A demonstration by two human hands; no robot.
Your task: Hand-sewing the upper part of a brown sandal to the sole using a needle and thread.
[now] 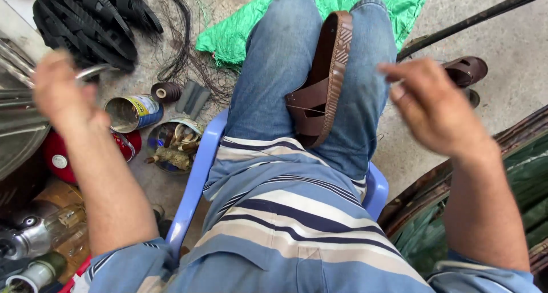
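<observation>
Sandal [322, 82] clamped between knees | left hand [57, 90] grips metal tool [94, 71] | right hand [434, 107] fingers pinched, hold unclear

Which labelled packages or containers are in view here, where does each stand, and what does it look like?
Labelled tin can: on the ground left of the blue chair, lying on its side, open; yellow, white and blue wrap.
Second tin can: just right of the first, beside the chair, open, with blue on its wall, stuffed with scraps.
Red round container: left of the cans, with a small white round label.
No signs or screens.
</observation>
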